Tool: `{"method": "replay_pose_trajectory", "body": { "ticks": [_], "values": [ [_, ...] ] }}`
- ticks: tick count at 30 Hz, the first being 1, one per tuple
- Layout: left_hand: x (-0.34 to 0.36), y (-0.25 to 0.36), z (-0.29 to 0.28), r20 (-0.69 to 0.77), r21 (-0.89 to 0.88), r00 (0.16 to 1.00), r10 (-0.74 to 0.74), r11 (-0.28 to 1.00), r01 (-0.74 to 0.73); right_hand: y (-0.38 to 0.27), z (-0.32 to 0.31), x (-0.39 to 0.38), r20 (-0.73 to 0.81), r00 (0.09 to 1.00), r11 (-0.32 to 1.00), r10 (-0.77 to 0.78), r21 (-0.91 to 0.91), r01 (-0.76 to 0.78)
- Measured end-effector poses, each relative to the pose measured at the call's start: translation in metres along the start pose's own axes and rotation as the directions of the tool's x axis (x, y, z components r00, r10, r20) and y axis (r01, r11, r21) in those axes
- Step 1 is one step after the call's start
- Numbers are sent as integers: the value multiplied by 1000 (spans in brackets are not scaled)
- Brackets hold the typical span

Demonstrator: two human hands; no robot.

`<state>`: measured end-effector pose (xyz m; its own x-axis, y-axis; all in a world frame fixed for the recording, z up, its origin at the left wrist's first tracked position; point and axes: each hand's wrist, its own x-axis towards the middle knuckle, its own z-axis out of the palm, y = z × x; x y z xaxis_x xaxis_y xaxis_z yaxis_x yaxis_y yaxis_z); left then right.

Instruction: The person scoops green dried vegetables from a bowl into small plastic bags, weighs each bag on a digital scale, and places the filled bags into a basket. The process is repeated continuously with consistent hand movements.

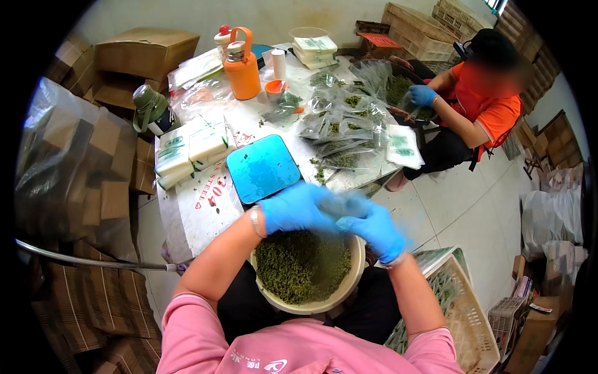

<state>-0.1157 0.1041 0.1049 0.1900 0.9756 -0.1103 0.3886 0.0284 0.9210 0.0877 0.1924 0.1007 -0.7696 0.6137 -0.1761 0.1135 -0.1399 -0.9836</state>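
Though tiny, green pieces [298, 265] (abundant).

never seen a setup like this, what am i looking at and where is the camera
No robot here: you see a person's left hand and right hand in blue gloves. The wide fisheye camera sits on that person's head, looking down, so straight edges bend. Between the hands is something blurred, perhaps a clear bag, over a pale tub of small green pieces. The table carries a blue square panel, clear bags of greenery and an orange flask. At right sits a co-worker.
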Motion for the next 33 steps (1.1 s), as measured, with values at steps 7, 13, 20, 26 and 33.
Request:
{"method": "replay_pose_trajectory", "body": {
  "ticks": [7, 13, 20, 26, 33],
  "values": [
    [85, -14, -115, -697, 471, 691, 192, 850, 238, 52, -55, -14, -142, 963, 911, 227, 381, -158],
    [143, -134, -162, -520, 734, 812, 265, 625, 266, 25, -157, -75, -557, 830, 991, 3, 114, 73],
    [-25, -71, -153, -560, 588, 807, 189, 777, 227, 132, -340, -276, -990, 93, 955, -109, -130, -265],
    [-69, -84, -90, -666, 204, 746, -33, 953, 224, 225, -370, -356, -952, -154, 648, -265, -58, -759],
    [-111, -70, -48, -746, 198, 666, -10, 951, 236, 242, -335, -351, -967, 0, 575, -253, -151, -804]
  ]
}}
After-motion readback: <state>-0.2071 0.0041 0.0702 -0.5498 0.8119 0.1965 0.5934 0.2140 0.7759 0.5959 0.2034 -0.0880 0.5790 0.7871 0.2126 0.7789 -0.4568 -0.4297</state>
